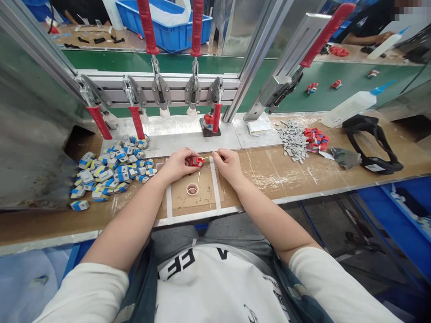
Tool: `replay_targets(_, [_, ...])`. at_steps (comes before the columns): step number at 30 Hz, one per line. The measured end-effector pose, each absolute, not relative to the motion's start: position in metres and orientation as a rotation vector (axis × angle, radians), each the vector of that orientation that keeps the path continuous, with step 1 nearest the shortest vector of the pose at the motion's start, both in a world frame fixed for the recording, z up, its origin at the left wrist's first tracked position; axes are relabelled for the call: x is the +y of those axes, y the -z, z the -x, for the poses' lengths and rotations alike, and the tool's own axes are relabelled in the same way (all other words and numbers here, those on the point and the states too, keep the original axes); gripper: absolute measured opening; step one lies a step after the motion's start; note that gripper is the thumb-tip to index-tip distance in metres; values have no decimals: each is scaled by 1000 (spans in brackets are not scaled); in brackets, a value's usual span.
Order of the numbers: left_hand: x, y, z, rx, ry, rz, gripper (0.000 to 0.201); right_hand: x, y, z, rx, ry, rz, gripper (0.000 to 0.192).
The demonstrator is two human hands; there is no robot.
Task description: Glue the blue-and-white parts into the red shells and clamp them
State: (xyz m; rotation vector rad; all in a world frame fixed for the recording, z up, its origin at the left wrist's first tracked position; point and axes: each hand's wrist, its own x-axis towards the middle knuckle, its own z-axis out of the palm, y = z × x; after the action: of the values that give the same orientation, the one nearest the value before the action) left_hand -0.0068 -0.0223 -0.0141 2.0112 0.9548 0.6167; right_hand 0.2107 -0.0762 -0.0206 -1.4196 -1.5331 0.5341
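My left hand (180, 164) is closed around a small red toy car (196, 161), held just above the bench. In my right hand (227, 162) a thin stick (208, 157), like a cotton swab, is pinched, its tip reaching to the car's right end. Below them a small round cup (192, 189) with brownish liquid stands on a cardboard sheet (178, 201), another stick (198, 178) leaning in it. Left of my left hand lies a pile of small white, blue and yellow car-like pieces (116, 168).
Toggle clamps with red handles (136, 122) line a metal rail behind; one presses on a red piece (208, 120). To the right lie grey pieces (293, 140), red pieces (315, 140), a squeeze bottle (352, 106) and a black strap-like object (373, 146). People sit across the bench.
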Motion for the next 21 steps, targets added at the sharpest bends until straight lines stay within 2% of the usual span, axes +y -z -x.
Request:
replay_targets(6, [-24, 12, 6, 949, -641, -2077, 29, -81, 15, -212, -1624, -454, 1412, 38])
replay_targets(16, [-23, 13, 6, 892, -660, -2153, 26, -80, 12, -212, -1565, -775, 1365, 42])
replay_targets(21, [-24, 12, 5, 884, -664, -2156, 27, -78, 11, -208, -1510, -783, 1329, 43])
